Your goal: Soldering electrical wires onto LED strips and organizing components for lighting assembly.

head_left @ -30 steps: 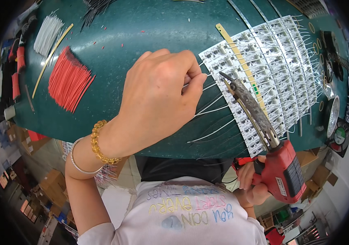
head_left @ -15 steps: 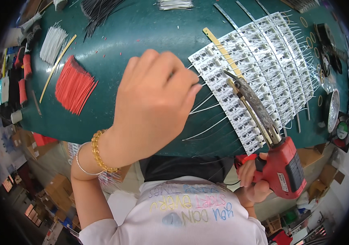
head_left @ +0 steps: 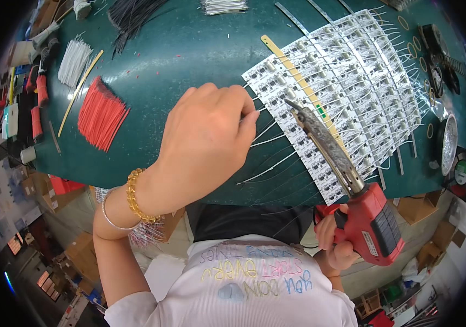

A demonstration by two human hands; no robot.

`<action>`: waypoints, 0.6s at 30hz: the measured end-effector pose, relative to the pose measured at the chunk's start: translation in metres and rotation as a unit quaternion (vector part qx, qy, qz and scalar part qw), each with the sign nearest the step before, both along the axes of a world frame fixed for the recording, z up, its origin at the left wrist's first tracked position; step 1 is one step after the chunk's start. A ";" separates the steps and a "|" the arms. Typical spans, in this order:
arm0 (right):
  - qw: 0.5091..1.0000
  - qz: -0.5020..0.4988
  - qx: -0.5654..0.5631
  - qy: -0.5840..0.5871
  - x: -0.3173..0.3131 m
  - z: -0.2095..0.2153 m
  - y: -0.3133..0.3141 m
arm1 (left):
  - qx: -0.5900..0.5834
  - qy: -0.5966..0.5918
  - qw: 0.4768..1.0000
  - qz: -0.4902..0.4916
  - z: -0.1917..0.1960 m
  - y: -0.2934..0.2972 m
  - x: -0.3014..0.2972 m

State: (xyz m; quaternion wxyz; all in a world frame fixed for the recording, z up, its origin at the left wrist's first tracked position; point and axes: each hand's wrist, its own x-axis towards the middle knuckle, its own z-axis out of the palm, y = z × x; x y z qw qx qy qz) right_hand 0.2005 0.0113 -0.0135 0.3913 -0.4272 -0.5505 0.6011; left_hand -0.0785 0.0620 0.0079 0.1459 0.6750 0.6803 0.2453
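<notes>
While the white circuit board (head_left: 309,153) lay just right of the fingers of the left hand (head_left: 205,125), white wires (head_left: 268,170) reached from its edge, beside and below those fingertips. The thumb and forefinger were drawn close together at the end of one wire, but I could not tell whether they had hold of it. Right of them, over the board, was the dark tip of a red soldering gun (head_left: 374,223); whether it touched was unclear. The fingers of the right hand (head_left: 337,245) were wrapped round its handle. A yellow strip (head_left: 297,80) crossed the board, beyond the tip. Well left of the left fingers, on the green table (head_left: 189,68), lay a pile of red wires (head_left: 102,115), a thin yellow stick (head_left: 80,91) and a white bundle (head_left: 74,64).
</notes>
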 end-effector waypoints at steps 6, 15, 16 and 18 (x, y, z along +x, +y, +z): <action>0.999 -0.006 -0.013 -0.042 -0.006 0.000 -0.003 | -0.015 -0.065 0.997 0.028 -0.001 0.001 0.000; 0.997 0.000 0.006 -0.080 0.001 -0.004 -0.006 | 0.008 -0.064 0.997 0.039 -0.005 -0.001 0.001; 0.996 0.001 0.016 -0.086 0.002 -0.005 -0.006 | 0.010 -0.062 0.997 0.039 -0.004 -0.002 0.001; 0.998 0.018 -0.004 -0.056 -0.002 0.000 -0.003 | 0.013 -0.062 0.997 0.040 -0.005 -0.002 0.001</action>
